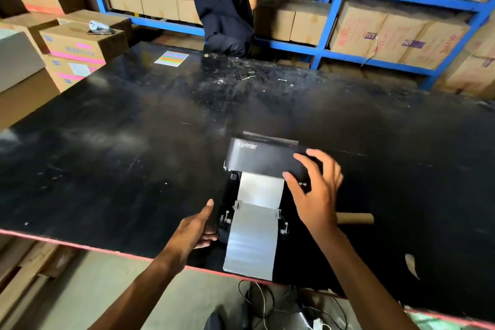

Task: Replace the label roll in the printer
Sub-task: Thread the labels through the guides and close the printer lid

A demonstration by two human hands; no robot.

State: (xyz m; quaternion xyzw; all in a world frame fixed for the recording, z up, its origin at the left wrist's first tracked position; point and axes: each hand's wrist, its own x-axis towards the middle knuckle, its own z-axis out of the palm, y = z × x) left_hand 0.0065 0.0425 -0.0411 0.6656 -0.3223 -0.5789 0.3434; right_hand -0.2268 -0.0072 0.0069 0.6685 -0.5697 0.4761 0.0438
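Landmark: a small black plastic label printer [263, 161] with pale lettering on its lid, standing on a wide black scuffed surface [120, 142] close to the near edge.
Label stock: a white strip of label paper [254, 230] runs out from under the printer's lid towards the viewer and overhangs the surface edge.
Old core: a bare brown cardboard tube [355, 218] lies on the surface to the right of the printer, near but apart from it.
Left hand [195, 233]: fingers half curled against the printer's near left side, steadying it; nothing is closed inside them.
Right hand [314, 190]: fingers spread wide, resting on or just over the right end of the lid, gripping nothing; actual contact cannot be told.
Step in hand: probably closing or pressing down the lid over freshly loaded paper.
Next move: likely a firm, even press until the lid latches, keeping the strip straight between its guides.
Background: a person in dark clothes stands beyond the printer, before blue shelves of cardboard boxes.
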